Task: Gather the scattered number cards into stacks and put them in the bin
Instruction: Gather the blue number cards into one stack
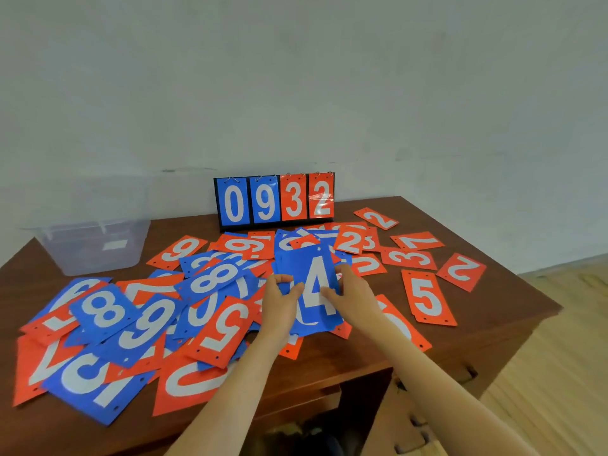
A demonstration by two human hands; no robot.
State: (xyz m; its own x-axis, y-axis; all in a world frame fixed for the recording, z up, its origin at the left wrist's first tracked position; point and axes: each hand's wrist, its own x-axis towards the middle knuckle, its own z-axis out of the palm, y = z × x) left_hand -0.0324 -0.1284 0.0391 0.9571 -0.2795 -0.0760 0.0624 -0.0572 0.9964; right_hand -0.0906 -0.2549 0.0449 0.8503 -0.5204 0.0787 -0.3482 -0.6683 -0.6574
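Blue and orange number cards lie scattered over the brown table (345, 363). In the middle I hold a small stack of blue cards (312, 287), a white 4 on top. My left hand (279, 297) grips the stack's left edge, thumb on the face. My right hand (353, 291) grips its right edge. A blue 8 card (210, 278) and an orange 5 card (223, 327) lie to the left, another orange 5 card (427, 297) to the right. The clear plastic bin (95, 245) stands at the table's back left.
A flip scoreboard (274, 200) reading 0932 stands upright at the back of the table against the pale wall. The table's right edge drops to a wooden floor (543, 373). Drawer handles show below the front right edge.
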